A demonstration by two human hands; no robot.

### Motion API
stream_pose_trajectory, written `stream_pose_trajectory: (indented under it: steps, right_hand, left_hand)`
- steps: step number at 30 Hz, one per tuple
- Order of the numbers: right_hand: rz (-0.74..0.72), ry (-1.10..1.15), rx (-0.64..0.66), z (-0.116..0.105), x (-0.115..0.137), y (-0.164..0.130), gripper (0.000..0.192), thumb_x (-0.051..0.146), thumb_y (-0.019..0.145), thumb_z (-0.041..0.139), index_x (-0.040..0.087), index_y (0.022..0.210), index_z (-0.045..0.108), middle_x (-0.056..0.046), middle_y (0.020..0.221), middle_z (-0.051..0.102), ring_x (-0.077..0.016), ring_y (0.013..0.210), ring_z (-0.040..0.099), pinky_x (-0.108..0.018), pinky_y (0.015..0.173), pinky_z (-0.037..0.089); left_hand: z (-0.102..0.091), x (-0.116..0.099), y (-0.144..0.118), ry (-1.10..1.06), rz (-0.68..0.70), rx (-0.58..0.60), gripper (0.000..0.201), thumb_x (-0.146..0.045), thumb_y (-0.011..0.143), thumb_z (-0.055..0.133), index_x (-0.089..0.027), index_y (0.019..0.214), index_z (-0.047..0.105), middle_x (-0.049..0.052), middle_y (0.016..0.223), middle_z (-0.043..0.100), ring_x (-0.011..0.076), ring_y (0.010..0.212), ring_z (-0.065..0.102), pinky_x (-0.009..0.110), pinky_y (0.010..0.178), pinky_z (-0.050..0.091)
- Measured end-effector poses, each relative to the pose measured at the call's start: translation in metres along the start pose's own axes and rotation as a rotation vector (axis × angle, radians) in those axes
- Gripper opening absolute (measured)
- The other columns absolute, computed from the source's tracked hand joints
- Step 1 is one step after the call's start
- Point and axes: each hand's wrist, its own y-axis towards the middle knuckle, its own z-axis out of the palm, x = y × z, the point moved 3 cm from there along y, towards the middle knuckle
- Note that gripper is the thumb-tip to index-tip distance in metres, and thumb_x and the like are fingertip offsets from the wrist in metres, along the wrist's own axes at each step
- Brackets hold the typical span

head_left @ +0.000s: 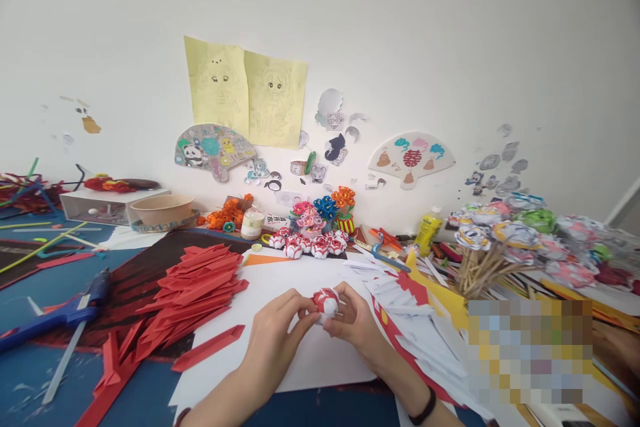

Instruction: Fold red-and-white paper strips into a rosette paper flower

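Observation:
My left hand point(277, 337) and my right hand point(354, 324) meet over a white sheet point(280, 293) on the table. Between their fingertips they pinch a small red-and-white folded paper ball point(325, 302). A black band circles my right wrist point(423, 407). To the left of my hands lies a pile of folded red paper strips point(193, 287). On the right is a stack of folded white paper strips point(400, 300). Behind the sheet sits a row of similar red-and-white paper balls point(307, 245).
A blue glue gun point(60, 317) lies at the left on the blue mat. A bowl point(161, 209), a small jar point(253, 222), paper flowers point(325, 210) and a yellow glue bottle point(428, 230) stand by the wall. Paper flowers on sticks point(505, 240) crowd the right side.

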Motion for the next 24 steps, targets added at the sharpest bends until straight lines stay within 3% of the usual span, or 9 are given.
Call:
stream_pose_trajectory:
  steps: [8, 17, 24]
  right_hand:
    - [-0.009, -0.030, -0.033, -0.001, 0.002, 0.001, 0.039, 0.028, 0.066, 0.085, 0.020, 0.085, 0.052, 0.000, 0.085, 0.064, -0.0149, 0.079, 0.058, -0.023, 0.065, 0.045]
    - [-0.006, 0.020, -0.006, 0.002, 0.006, -0.001, 0.045, 0.029, 0.061, 0.088, 0.021, 0.088, 0.052, -0.001, 0.085, 0.066, -0.0173, 0.082, 0.061, -0.028, 0.073, 0.047]
    - [-0.023, -0.001, -0.054, 0.005, 0.011, -0.001, 0.047, 0.036, 0.059, 0.088, 0.021, 0.086, 0.053, -0.002, 0.087, 0.066, -0.0172, 0.078, 0.059, -0.026, 0.064, 0.046]
  left_hand:
    - [-0.001, -0.004, 0.004, -0.060, -0.037, 0.032, 0.011, -0.024, 0.089, 0.057, -0.020, 0.080, 0.060, 0.000, 0.071, 0.057, 0.0140, 0.064, 0.053, 0.024, 0.060, 0.041]
    - [-0.004, -0.012, 0.002, -0.063, 0.145, 0.092, 0.012, -0.023, 0.094, 0.049, -0.020, 0.088, 0.058, 0.002, 0.078, 0.056, 0.0149, 0.069, 0.053, 0.025, 0.064, 0.042]
    - [-0.008, -0.012, 0.007, -0.123, 0.063, 0.109, 0.013, -0.026, 0.093, 0.053, -0.020, 0.084, 0.061, 0.002, 0.077, 0.057, 0.0169, 0.074, 0.053, 0.028, 0.068, 0.042]
